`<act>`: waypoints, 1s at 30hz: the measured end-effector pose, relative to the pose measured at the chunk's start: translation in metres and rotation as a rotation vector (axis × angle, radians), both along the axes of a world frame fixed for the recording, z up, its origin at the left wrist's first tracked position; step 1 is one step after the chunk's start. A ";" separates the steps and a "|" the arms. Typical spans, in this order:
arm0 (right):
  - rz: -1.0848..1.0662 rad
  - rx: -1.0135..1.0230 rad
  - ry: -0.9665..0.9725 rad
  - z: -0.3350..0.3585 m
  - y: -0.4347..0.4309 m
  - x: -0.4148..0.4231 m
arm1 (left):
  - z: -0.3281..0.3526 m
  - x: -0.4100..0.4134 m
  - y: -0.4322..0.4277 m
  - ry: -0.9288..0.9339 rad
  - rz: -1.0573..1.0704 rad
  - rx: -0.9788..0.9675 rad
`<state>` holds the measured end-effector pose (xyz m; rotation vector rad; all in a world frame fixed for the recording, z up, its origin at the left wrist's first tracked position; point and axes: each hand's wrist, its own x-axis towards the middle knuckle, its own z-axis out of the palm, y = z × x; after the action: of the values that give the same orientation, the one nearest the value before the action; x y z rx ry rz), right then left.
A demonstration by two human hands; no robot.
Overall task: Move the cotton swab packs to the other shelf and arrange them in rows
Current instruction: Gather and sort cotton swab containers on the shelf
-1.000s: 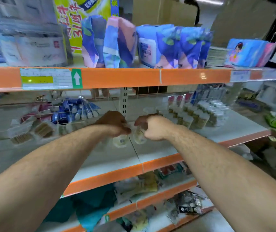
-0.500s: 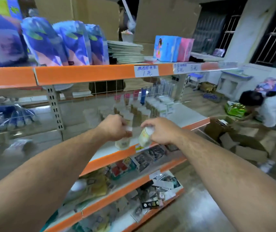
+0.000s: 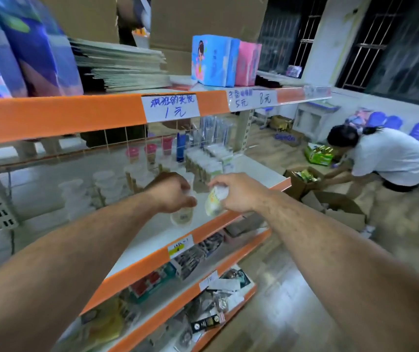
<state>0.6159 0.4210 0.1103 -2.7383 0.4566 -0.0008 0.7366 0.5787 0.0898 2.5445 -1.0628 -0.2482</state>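
Note:
My left hand (image 3: 171, 193) grips a round clear cotton swab pack (image 3: 182, 216) from above, its base hanging just over the white middle shelf (image 3: 152, 240). My right hand (image 3: 236, 193) holds a second swab pack (image 3: 214, 202), tilted, beside the first. Behind my hands, several more swab packs (image 3: 204, 165) stand in rows toward the shelf's right end. Blurred clear round tubs (image 3: 104, 185) sit further left on the same shelf.
The orange top shelf edge (image 3: 61, 118) carries handwritten price labels, with blue bags, stacked sheets and a blue box above it. Lower shelves hold mixed small goods. A person (image 3: 386, 156) crouches by cardboard boxes (image 3: 330, 199) on the floor at right.
My view has swung right along the shelving. Both hands, each with a swab pack, have moved right with it, toward the rows of packs at the shelf's right end.

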 end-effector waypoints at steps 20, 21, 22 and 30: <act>0.142 -0.104 0.247 -0.049 -0.048 0.127 | -0.018 0.028 0.003 0.048 0.311 0.050; 0.142 -0.093 0.242 -0.053 -0.051 0.130 | -0.020 0.026 0.002 0.051 0.346 0.067; 0.145 -0.082 0.237 -0.057 -0.053 0.133 | -0.022 0.023 0.002 0.058 0.378 0.086; 0.168 -0.057 0.135 -0.064 -0.062 0.142 | -0.035 0.003 -0.002 0.065 0.525 0.143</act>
<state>0.7577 0.3586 0.0466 -2.8355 0.2639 0.2192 0.7394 0.5766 0.0553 2.8086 -0.3364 -0.2658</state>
